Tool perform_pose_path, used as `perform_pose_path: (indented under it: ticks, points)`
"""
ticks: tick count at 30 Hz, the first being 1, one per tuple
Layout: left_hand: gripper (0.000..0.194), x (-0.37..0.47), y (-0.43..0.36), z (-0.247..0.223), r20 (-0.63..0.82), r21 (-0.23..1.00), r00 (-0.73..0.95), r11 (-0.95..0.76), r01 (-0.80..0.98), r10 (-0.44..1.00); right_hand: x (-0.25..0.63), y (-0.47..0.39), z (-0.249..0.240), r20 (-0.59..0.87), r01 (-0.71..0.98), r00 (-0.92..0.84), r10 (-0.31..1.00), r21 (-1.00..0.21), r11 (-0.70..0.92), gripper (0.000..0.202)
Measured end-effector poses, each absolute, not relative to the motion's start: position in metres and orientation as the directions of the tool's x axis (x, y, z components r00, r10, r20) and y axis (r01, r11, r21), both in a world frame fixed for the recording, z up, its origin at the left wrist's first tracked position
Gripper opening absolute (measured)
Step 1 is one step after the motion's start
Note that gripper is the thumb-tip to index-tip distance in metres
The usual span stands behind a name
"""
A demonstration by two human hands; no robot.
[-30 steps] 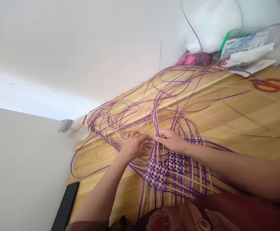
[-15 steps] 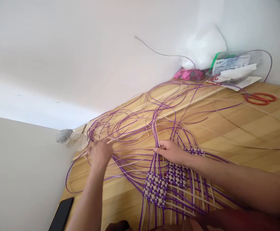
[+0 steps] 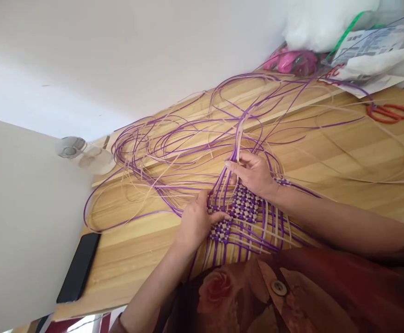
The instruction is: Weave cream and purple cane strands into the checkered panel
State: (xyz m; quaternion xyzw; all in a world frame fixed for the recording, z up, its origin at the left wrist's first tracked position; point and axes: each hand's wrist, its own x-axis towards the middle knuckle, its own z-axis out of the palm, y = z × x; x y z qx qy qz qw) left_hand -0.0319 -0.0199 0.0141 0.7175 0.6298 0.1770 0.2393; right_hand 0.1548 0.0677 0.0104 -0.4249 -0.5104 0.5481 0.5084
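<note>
A woven piece (image 3: pixel 246 206) of purple and cream plastic cords lies on the wooden table, checkered in small blocks. My left hand (image 3: pixel 197 217) grips the near-left woven block, thumb on top and fingers along its far-left edge. With thumb and fingers closed, my right hand (image 3: pixel 255 173) holds a bundle of purple and cream cords (image 3: pixel 239 134) rising from that block. Loose cord ends fan out left, right and toward me from the weave. Part of the weave is hidden beneath my right hand and wrist.
Long tangled cords (image 3: pixel 136 143) spread over the back and left of the table (image 3: pixel 146 245). Orange-handled scissors (image 3: pixel 389 112) lie at the right. Plastic bags (image 3: pixel 330 23) and a pink packet (image 3: pixel 292 60) stand against the wall. A black phone (image 3: pixel 79 268) rests at the left edge.
My left hand has moved from the loose cords at the left to the woven block. My right hand still holds the cord bundle. The view has tilted downward, showing the patterned shirt.
</note>
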Motion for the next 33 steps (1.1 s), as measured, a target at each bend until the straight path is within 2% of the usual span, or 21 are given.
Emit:
perform_pose_path:
  ticks: [2,4,7,10,13,15,18,20,22,24,26,30,33]
  points:
    - [0.062,-0.033,-0.02,0.007,-0.034,0.498,0.142,-0.107,0.861,0.989,0.156,0.069,0.016,-0.105,-0.091,-0.144,0.984,-0.989,-0.119,0.031]
    - [0.06,-0.033,-0.021,0.001,-0.02,0.481,0.134,-0.108,0.87,0.991,0.158,0.066,0.023,-0.28,-0.081,-0.204,0.938,-0.95,-0.301,0.025]
    - [0.06,-0.033,-0.024,-0.003,0.01,0.51,0.123,-0.111,0.853,0.992,0.163,0.051,0.032,-0.367,-0.056,-0.297,0.881,-0.915,-0.4,0.016]
    - [0.059,-0.034,-0.025,0.0,0.009,0.539,0.11,-0.097,0.837,0.994,0.165,0.027,0.033,-0.381,0.008,-0.325,0.866,-0.917,-0.4,0.027]
    - [0.059,-0.04,-0.02,0.009,-0.05,0.621,0.118,-0.061,0.781,0.992,0.164,0.014,0.025,-0.348,0.071,-0.314,0.883,-0.936,-0.344,0.015]
    - [0.057,-0.047,-0.011,0.017,-0.169,0.719,0.144,0.022,0.694,0.975,0.162,0.012,0.018,-0.332,0.078,-0.275,0.902,-0.943,-0.324,0.01]
    - [0.051,-0.056,0.006,0.032,-0.414,0.835,0.262,0.249,0.491,0.872,0.16,0.016,0.012,-0.313,0.036,-0.222,0.923,-0.949,-0.313,0.007]
    - [0.047,-0.057,0.016,0.041,-0.514,0.836,0.34,0.37,0.406,0.788,0.16,0.017,0.011,-0.287,0.011,-0.217,0.933,-0.956,-0.292,0.007]
    - [0.046,-0.052,0.023,0.047,-0.579,0.807,0.393,0.434,0.401,0.714,0.161,0.017,0.01,-0.261,-0.004,-0.22,0.94,-0.963,-0.268,0.008]
    - [0.042,-0.045,0.028,0.048,-0.587,0.806,0.473,0.415,0.422,0.657,0.161,0.015,0.01,-0.242,-0.019,-0.218,0.945,-0.968,-0.252,0.009]
    - [0.036,-0.037,0.03,0.046,-0.552,0.825,0.534,0.326,0.461,0.641,0.162,0.014,0.01,-0.232,-0.034,-0.215,0.949,-0.969,-0.245,0.011]
    - [0.024,-0.03,0.025,0.04,-0.498,0.819,0.509,0.187,0.542,0.702,0.163,0.012,0.01,-0.222,-0.076,-0.208,0.953,-0.967,-0.242,0.015]
    - [0.022,-0.029,0.014,0.037,-0.439,0.862,0.495,0.196,0.468,0.75,0.166,0.01,0.01,-0.201,-0.127,-0.199,0.959,-0.965,-0.228,0.02]
